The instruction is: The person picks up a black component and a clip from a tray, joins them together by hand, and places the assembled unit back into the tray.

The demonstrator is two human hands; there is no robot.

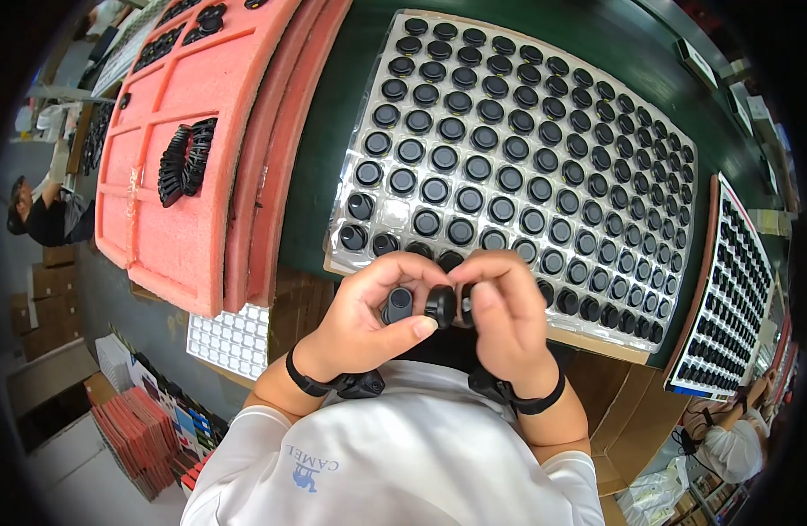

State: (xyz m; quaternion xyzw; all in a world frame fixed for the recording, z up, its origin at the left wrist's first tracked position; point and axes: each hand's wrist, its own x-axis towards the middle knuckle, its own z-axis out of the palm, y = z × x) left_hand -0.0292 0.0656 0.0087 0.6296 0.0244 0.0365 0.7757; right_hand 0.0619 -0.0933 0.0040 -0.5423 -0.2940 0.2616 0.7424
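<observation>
In front of my chest, just past the near edge of a clear plastic tray (393,213), my hands meet. Thumb and fingers of my left hand (360,302) pinch a round black cap (439,305). A second black cap (399,303) shows within the curl of that hand; whether it is gripped too I cannot tell. My right hand (513,316) is closed on a small dark part with a silvery bit (467,303), close against the first cap. Its full shape is hidden by the fingers. Rows of similar black caps (435,189) fill most tray pockets.
At left, stacked pink foam trays (177,254) carry a coil of black ring-like parts (186,162). A white pocketed tray (228,340) sits below them. Another board of black parts (728,289) stands at right. Cardboard boxes (636,399) are beneath the green table (329,114). Other people are at both sides.
</observation>
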